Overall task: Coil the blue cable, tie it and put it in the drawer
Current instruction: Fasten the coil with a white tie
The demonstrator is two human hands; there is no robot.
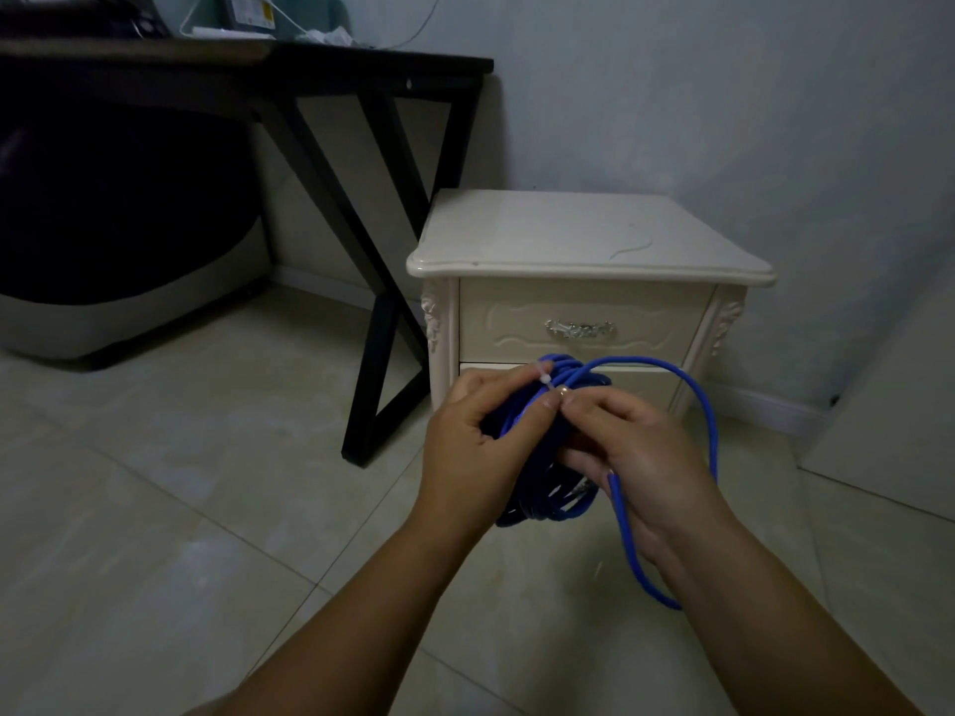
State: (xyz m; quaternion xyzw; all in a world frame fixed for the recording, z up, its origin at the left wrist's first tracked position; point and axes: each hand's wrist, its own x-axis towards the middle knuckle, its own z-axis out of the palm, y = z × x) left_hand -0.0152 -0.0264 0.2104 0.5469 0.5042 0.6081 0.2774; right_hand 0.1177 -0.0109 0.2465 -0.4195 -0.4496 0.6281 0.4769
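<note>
Gripping the coiled cable (548, 509) in mid-air, the left hand (480, 447) had its fingers curled round the bundle's left side, with thumb and forefinger at the white tie (547, 374) wrapped over the strands at the top. The right hand (646, 457) met it there. Its thumb and forefinger pinched the tie's other end, fingertips touching those of the left, and its lower fingers curled under the coil. A small gold-coloured bit showed at the pinch; what it was could not be told.

One loose length of cable rose from the top of the coil, arced out to the right, dropped past the right wrist and looped back up to the heel of that hand.

Just beyond the hands stood a cream nightstand (568, 235) against the far wall (723, 95). Its top drawer (517, 323), with a silver handle (580, 329), was shut, so nothing of its contents showed. The lower drawer (646, 379), partly hidden behind the coil, looked shut too. A thin pale strand (633, 248) lay on the nightstand's top.

To the left stood a black desk (362, 69) with crossed legs, clutter on its far end too dim to make out. Pale tiles (155, 509) covered the floor.
</note>
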